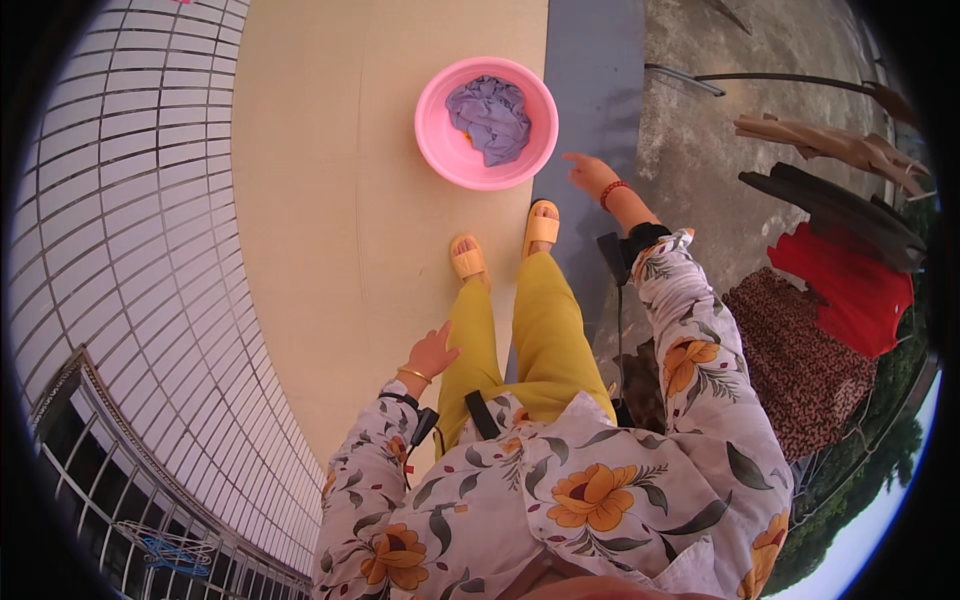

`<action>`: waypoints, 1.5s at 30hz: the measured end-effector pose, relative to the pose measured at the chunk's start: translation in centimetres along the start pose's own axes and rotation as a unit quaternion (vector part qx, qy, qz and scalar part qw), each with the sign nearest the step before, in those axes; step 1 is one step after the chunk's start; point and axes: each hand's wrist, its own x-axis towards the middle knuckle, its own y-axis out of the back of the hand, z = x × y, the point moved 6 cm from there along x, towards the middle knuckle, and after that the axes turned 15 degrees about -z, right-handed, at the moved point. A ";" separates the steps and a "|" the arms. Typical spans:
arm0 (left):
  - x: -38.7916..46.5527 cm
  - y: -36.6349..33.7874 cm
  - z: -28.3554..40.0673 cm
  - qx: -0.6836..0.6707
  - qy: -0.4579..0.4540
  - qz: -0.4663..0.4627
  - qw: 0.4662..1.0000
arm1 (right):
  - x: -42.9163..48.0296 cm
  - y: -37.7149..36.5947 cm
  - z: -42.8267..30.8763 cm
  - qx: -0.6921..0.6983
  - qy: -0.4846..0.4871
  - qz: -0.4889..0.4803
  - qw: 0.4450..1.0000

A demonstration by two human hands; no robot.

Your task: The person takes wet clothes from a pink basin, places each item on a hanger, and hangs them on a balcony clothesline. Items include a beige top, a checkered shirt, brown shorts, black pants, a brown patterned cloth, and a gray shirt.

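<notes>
A pink plastic basin (424, 127) stands on the floor ahead of my feet. Inside it lies a crumpled greyish-purple cloth (491, 120), with a bit of something orange showing at its lower left edge. My right hand (591, 174) reaches forward, just beyond the basin's lower right rim and apart from it, fingers spread and holding nothing. Low by my left thigh hangs my left hand (433, 352), empty with its fingers apart, near the leg of my yellow trousers (471, 330).
Garments hang along the right: a tan one (832, 139), a dark one (832, 210), a red one (847, 292) and a patterned brown one (795, 360). A white tiled wall (150, 225) rises at left, with blue wire hangers (176, 555) on a barred window (75, 457).
</notes>
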 end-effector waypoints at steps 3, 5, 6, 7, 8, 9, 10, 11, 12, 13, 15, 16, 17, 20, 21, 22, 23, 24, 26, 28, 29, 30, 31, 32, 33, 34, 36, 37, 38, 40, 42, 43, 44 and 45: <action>-0.6 -4.2 0.4 -0.115 0.033 -0.014 0.993 | 10.5 -1.9 2.0 -0.116 -0.081 -0.016 0.990; -1.7 -4.6 1.5 -0.241 0.014 0.091 0.966 | 17.2 -3.5 1.1 -0.252 0.006 -0.036 0.967; -2.4 -5.1 2.1 -0.254 0.004 0.098 0.962 | 19.1 -4.0 2.1 -0.199 -0.010 -0.017 0.980; -3.0 -5.3 2.9 -0.279 -0.012 0.113 0.954 | 20.9 -4.0 3.0 -0.148 -0.022 0.016 0.989; -3.6 -5.2 3.4 -0.274 -0.007 0.126 0.953 | 23.1 -4.9 3.0 -0.157 -0.014 0.016 0.987; -4.1 -5.2 3.6 -0.281 0.017 0.123 0.952 | 24.8 -5.4 3.6 -0.162 -0.034 0.022 0.986; -4.6 -5.0 4.0 -0.284 0.014 0.126 0.950 | 26.3 -5.8 4.3 -0.171 -0.074 0.028 0.982; -4.9 -4.8 4.1 -0.292 0.024 0.123 0.948 | 27.9 -6.4 4.9 -0.173 -0.107 0.020 0.979; -5.3 -4.6 4.2 -0.299 0.035 0.119 0.946 | 29.0 -6.7 5.5 -0.171 -0.132 0.025 0.976; -5.4 -4.3 4.4 -0.297 0.039 0.120 0.947 | 30.1 -7.2 5.3 -0.208 -0.103 0.026 0.972; -5.4 -3.9 4.7 -0.287 0.047 0.116 0.950 | 30.7 -8.4 4.7 -0.249 -0.049 0.009 0.967; -5.2 -3.7 4.9 -0.284 0.043 0.123 0.950 | 30.4 -8.8 4.5 -0.174 -0.013 -0.012 0.985; -5.0 -3.7 5.2 -0.277 0.035 0.127 0.952 | 29.7 -8.7 4.0 -0.039 0.025 -0.026 0.999; -2.9 -4.0 5.9 -0.253 0.026 0.129 0.958 | 24.9 -6.5 1.7 0.304 0.035 -0.023 0.952; -2.2 -4.2 5.9 -0.248 0.009 0.127 0.960 | 22.7 -4.8 -0.8 0.350 0.097 -0.031 0.931; -1.3 -4.8 5.5 -0.259 0.036 0.091 0.961 | 20.0 -2.8 -2.8 0.391 0.117 -0.040 0.912; -0.6 -5.2 5.0 -0.272 0.046 0.056 0.959 | 17.1 -0.6 -4.8 0.429 0.104 -0.029 0.897; 0.7 -5.5 4.6 -0.286 0.055 0.021 0.956 | 13.9 2.0 -7.3 0.450 0.175 -0.029 0.875; 2.7 -4.9 3.6 -0.229 0.081 -0.051 0.969 | 7.1 6.9 -12.3 0.470 0.242 -0.023 0.849; 4.7 -2.4 3.0 -0.173 0.089 -0.105 0.975 | -0.3 10.6 -16.8 0.474 0.300 -0.023 0.827; 5.2 0.6 2.9 -0.228 0.079 -0.015 0.970 | -4.3 12.5 -19.0 0.474 0.343 -0.022 0.811; 5.8 4.4 3.6 -0.307 0.013 0.089 0.948 | -8.4 14.5 -20.9 0.468 0.380 -0.014 0.798; 6.3 7.4 4.7 -0.401 -0.037 0.110 0.909 | -12.7 16.0 -22.5 0.471 0.421 -0.015 0.775; 6.3 12.5 7.1 -0.424 -0.160 0.200 0.869 | -16.7 17.6 -24.2 0.462 0.465 0.000 0.756; 6.0 15.6 8.8 -0.447 -0.148 0.186 0.862 | -20.9 19.0 -25.5 0.454 0.513 0.011 0.729; 5.0 19.2 11.3 -0.481 -0.185 0.228 0.826 | -24.8 20.2 -26.1 0.454 0.528 0.044 0.717; 2.4 25.4 17.4 -0.598 -0.276 0.194 0.727 | -32.1 22.5 -26.2 0.441 0.559 0.099 0.695; 0.3 28.2 21.0 -0.655 -0.368 0.134 0.646 | -35.3 23.5 -25.6 0.433 0.575 0.111 0.685; -1.7 30.3 24.0 -0.655 -0.375 0.083 0.651 | -38.0 24.8 -23.9 0.404 0.544 0.208 0.705; -6.6 33.8 30.4 -0.621 -0.448 -0.026 0.643 | -41.8 27.9 -20.0 0.328 0.487 0.328 0.740; -11.6 37.8 33.5 -0.540 -0.466 0.028 0.700 | -44.1 30.7 -14.4 0.279 0.401 0.467 0.737; -14.0 39.9 34.2 -0.497 -0.455 0.101 0.732 | -44.2 31.5 -10.8 0.322 0.361 0.492 0.724; -16.6 42.0 34.5 -0.447 -0.436 0.221 0.749 | -44.7 32.2 -7.9 0.305 0.321 0.523 0.728; -19.4 44.1 35.2 -0.372 -0.431 0.275 0.775 | -44.8 32.0 -5.1 0.280 0.266 0.567 0.728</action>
